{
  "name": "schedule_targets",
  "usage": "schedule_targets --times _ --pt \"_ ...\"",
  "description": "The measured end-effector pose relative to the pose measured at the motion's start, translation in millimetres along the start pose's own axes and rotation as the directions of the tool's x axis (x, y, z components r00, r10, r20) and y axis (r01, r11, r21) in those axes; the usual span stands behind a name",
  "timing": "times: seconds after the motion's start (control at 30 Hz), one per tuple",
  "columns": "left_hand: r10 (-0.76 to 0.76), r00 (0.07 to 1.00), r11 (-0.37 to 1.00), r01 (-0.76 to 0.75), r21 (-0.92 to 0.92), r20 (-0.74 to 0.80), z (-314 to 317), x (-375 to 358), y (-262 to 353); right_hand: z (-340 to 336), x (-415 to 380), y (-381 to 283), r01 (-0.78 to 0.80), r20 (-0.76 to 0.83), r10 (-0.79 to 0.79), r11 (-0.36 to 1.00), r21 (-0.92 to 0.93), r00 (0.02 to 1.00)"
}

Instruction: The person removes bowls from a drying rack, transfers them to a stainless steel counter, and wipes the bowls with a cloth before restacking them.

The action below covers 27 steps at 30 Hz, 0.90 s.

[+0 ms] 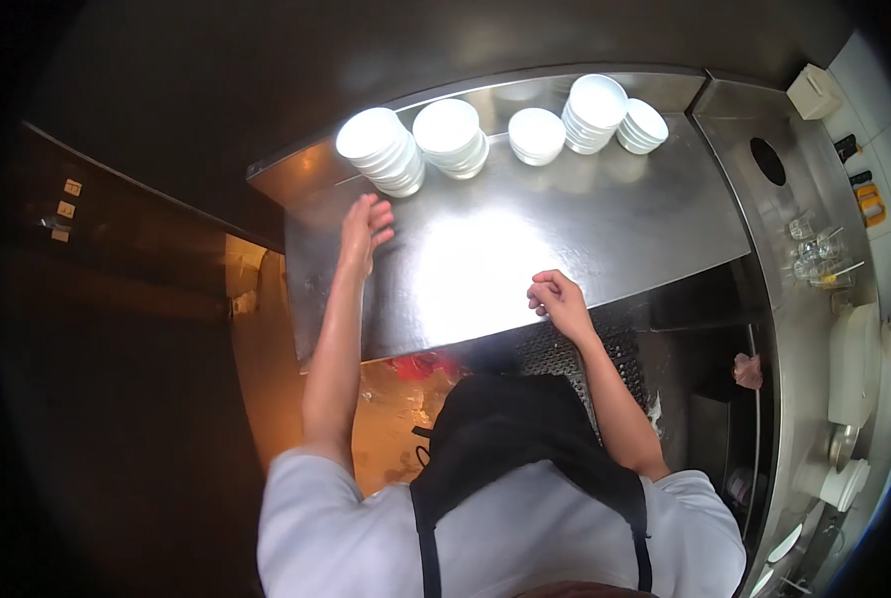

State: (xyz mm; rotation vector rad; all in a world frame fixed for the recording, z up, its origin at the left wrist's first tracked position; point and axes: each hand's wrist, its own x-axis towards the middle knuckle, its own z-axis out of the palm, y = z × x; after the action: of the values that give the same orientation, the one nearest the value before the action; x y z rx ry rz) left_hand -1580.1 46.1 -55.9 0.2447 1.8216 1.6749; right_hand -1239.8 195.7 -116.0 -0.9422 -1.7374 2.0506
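Observation:
Several stacks of white bowls stand along the back of a steel counter (pixel 605 224). My left hand (pixel 367 231) is just below the leftmost stack (pixel 380 149), fingers apart, holding nothing. Beside that stack is a second tall one (pixel 450 138). Farther right are a short stack (pixel 537 137), a taller stack (pixel 595 113) and another short one (pixel 643 127). My right hand (pixel 555 296) hovers near the counter's front edge with its fingers curled in; whether anything small is inside them cannot be made out.
On the right, a steel side counter (pixel 734 110) carries drinking glasses (pixel 814 261), a white container (pixel 854 364) and white dishes (pixel 844 485). A white box (pixel 813 92) is at the upper right. Below the front edge lies a dark perforated mat (pixel 620 359).

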Motion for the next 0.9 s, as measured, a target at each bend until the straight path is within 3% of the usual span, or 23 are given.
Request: schedule_targets --times 0.1,0.2,0.27,0.3,0.4,0.43,0.5,0.57,0.63,0.67,0.77,0.9 --pt "-0.031 0.999 0.989 0.025 0.144 0.041 40.8 -66.7 -33.9 -47.3 -39.0 17.0 -0.01 -0.074 0.013 0.999 0.042 0.997" --pt "-0.076 0.976 0.976 0.031 0.216 0.203 82.4 -115.6 -74.8 -91.7 -74.7 41.2 -0.048 -0.147 0.058 0.996 0.072 0.987" --pt "-0.051 0.95 0.939 -0.059 0.34 0.307 115.7 -131.9 -75.8 -116.0 -97.0 60.2 -0.102 -0.204 0.118 0.991 0.088 0.972" --pt "0.069 0.934 0.88 -0.223 0.42 0.352 127.8 -124.1 -79.6 -126.9 -108.7 66.0 -0.12 -0.224 0.138 0.989 0.09 0.965" --pt "0.416 0.786 0.565 -0.618 0.546 0.459 187.6 -61.5 -63.3 -156.4 -141.2 74.8 -0.121 -0.276 0.14 0.989 0.083 0.951" --pt "0.527 0.719 0.448 -0.688 0.572 0.453 213.0 -44.1 -43.2 -165.6 -152.0 81.1 -0.119 -0.299 0.139 0.989 0.084 0.944" --pt "0.529 0.69 0.133 -0.643 0.755 0.494 254.8 -4.1 -7.2 -182.8 -174.0 88.1 -0.113 -0.368 0.138 0.99 0.089 0.92" --pt "0.806 0.309 -0.161 -0.706 0.689 0.505 280.5 65.6 -15.7 -195.5 -199.2 91.3 -0.108 -0.456 0.143 0.989 0.101 0.879" --pt "0.474 0.633 -0.214 -0.592 0.777 0.613 292.0 73.4 1.8 -204.0 -226.6 104.9 -0.088 -0.547 0.142 0.988 0.124 0.825" --pt "0.266 0.759 -0.263 -0.535 0.803 0.594 298.5 72.9 7.0 -209.5 -242.0 112.0 -0.083 -0.587 0.145 0.988 0.133 0.797" --pt "0.336 0.751 -0.286 -0.495 0.821 0.569 302.7 66.9 5.1 -203.5 -278.1 128.1 -0.101 -0.671 0.274 0.953 0.286 0.689" --pt "0.354 0.706 -0.3 -0.536 0.79 0.613 289.2 45.5 -10.4 -197.1 -299.2 165.8 -0.106 -0.681 0.341 0.926 0.363 0.648"
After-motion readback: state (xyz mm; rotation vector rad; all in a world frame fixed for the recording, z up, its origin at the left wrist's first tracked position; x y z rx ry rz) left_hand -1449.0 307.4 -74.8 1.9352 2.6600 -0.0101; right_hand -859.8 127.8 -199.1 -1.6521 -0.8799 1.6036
